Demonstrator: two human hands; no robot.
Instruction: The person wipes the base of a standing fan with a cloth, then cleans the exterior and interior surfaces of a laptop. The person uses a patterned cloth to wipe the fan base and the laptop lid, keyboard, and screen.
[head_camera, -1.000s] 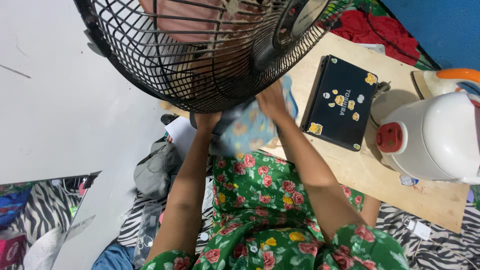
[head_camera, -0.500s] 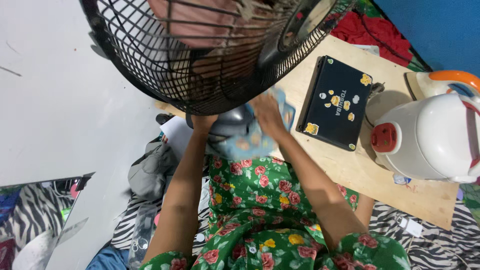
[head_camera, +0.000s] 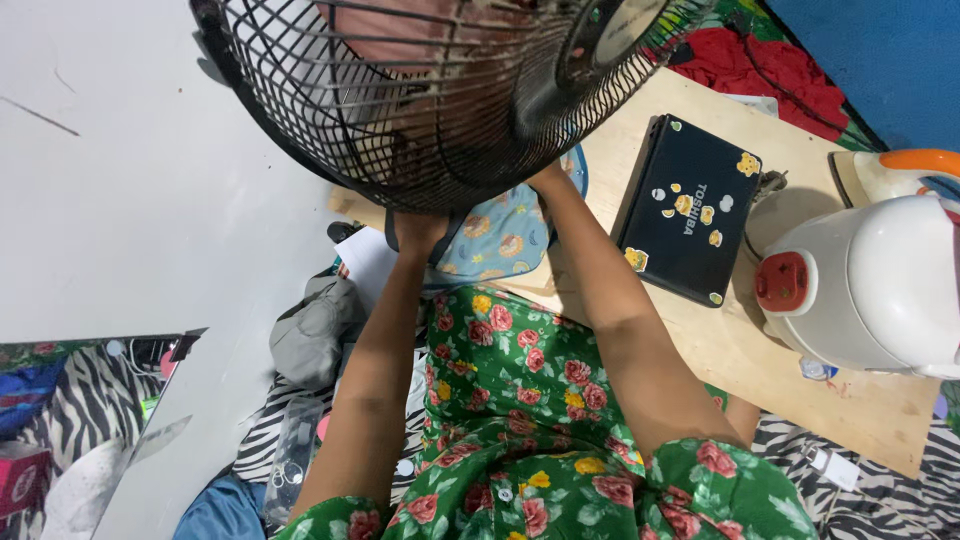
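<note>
Head view is showing the right hand (head_camera: 548, 180) pressing a blue patterned cloth (head_camera: 495, 240) beneath the black fan cage (head_camera: 400, 110), its fingers hidden, grip unclear. Left hand (head_camera: 418, 228) is bracing the fan base. Wiping seems underway; since earlier, the cloth is lying flatter on the wooden table (head_camera: 720, 350).

You are looking down at a pale plywood tabletop (head_camera: 720, 345) running across the right side, its bare wood catching even indoor light. A plain white wall (head_camera: 140, 170) is filling the left of your view, marked by a faint scratch. A deep blue wall (head_camera: 890, 55) is showing at the top right corner. Below the table, black-and-white zebra-striped bedding (head_camera: 880, 485) is spreading across the floor, and a mirror's slanted edge (head_camera: 90, 400) is reflecting that same striped pattern at lower left.
</note>
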